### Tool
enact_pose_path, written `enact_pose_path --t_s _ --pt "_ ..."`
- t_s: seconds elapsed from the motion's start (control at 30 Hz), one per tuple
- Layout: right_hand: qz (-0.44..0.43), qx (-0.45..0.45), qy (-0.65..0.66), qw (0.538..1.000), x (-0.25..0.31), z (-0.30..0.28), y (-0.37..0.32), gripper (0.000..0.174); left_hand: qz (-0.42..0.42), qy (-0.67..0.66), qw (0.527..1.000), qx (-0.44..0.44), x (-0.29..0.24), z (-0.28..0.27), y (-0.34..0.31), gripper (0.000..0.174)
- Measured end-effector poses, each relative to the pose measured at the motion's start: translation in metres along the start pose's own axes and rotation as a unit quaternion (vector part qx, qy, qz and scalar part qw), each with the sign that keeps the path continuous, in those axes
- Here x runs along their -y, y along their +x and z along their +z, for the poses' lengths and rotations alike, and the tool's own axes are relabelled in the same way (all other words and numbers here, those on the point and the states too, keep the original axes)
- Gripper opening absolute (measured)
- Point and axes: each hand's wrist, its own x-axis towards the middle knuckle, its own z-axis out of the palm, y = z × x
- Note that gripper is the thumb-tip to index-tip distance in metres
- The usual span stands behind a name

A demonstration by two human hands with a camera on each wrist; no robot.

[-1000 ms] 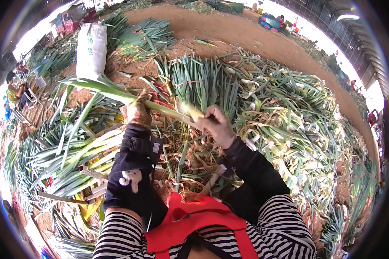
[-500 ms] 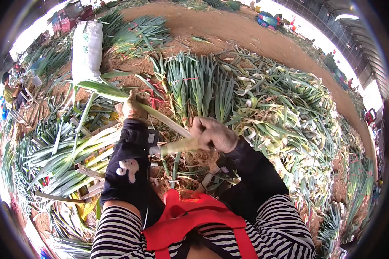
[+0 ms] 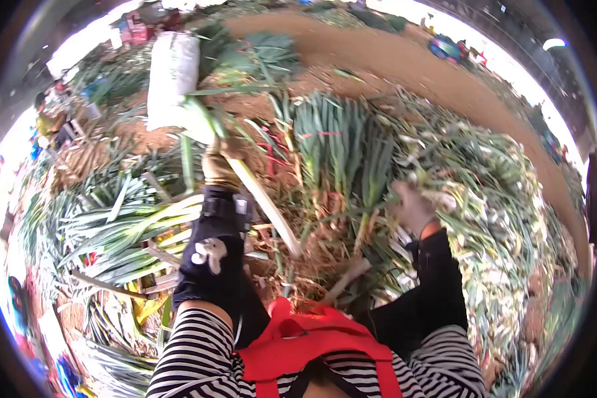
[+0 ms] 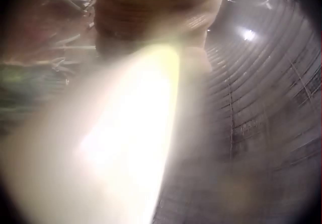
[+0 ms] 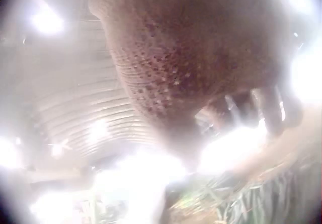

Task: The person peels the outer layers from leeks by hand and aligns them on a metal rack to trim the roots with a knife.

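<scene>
My left hand (image 3: 221, 166) grips a leek (image 3: 262, 202) around its stalk. The pale lower end slants down toward my lap, and the green leaves fan out beyond the hand near a white sack. In the left wrist view the stalk (image 4: 136, 128) is a bright blur below the curled hand (image 4: 156, 18). Out to the right, my right hand (image 3: 412, 209) is over the edge of a heap of stripped leek leaves (image 3: 484, 199). Its fingers (image 5: 271, 111) hang loose and apart in the right wrist view, with nothing seen between them.
Tied leeks (image 3: 335, 146) stand ahead between my hands. Loose leeks (image 3: 113, 245) lie at the left across wooden slats (image 3: 103, 285). The white sack (image 3: 172, 79) stands behind them. Dry root trimmings (image 3: 312, 272) cover the ground before me. Another person (image 3: 53, 126) is far left.
My right hand pulled a pale outer strip off the leek, then swung right to the leaf heap; the strip no longer shows. The left hand keeps its hold, the leek now tilted more steeply.
</scene>
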Motion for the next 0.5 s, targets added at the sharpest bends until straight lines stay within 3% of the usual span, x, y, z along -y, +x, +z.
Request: enact_pose_path --t_s 0.03,0.07,0.13,0.17,0.2,0.23,0.3,0.37,0.47,0.5 --pt "-0.031 0.117 0.021 0.992 0.003 0.015 0.003 0.049 0.023 0.051 0.997 -0.049 0.000 0.004 -0.001 0.039" --pt "-0.023 0.249 -0.017 0.968 0.032 0.010 0.003 0.046 -0.015 0.036 0.999 -0.014 -0.005 0.009 -0.003 0.037" --pt "-0.178 0.399 0.068 0.897 0.021 0.046 0.007 0.043 -0.068 -0.007 0.997 -0.034 -0.023 0.027 -0.012 0.036" --pt "-0.195 0.401 0.065 0.893 0.021 0.052 0.008 0.043 -0.075 0.006 0.996 -0.053 -0.041 0.035 -0.012 0.036" --pt "-0.185 0.379 0.050 0.905 0.022 0.058 0.009 0.042 -0.022 0.095 0.992 -0.086 -0.062 0.044 -0.017 0.037" --pt "-0.176 0.362 0.035 0.915 0.023 0.064 0.011 0.042 -0.017 0.087 0.994 -0.068 -0.092 0.055 -0.024 0.037" --pt "-0.085 0.361 0.044 0.928 0.034 0.065 0.015 0.039 0.119 0.260 0.956 -0.064 -0.156 0.081 -0.047 0.030" --pt "-0.088 0.360 0.005 0.929 0.043 0.063 0.023 0.036 0.189 0.362 0.909 -0.084 -0.244 0.112 -0.083 0.030" --pt "-0.099 0.357 0.089 0.924 0.055 0.070 0.027 0.033 0.246 0.511 0.812 -0.138 -0.421 0.159 -0.182 0.030" --pt "-0.086 0.366 0.121 0.919 0.067 0.066 0.029 0.032 0.211 0.522 0.813 -0.147 -0.536 0.154 -0.232 0.031"
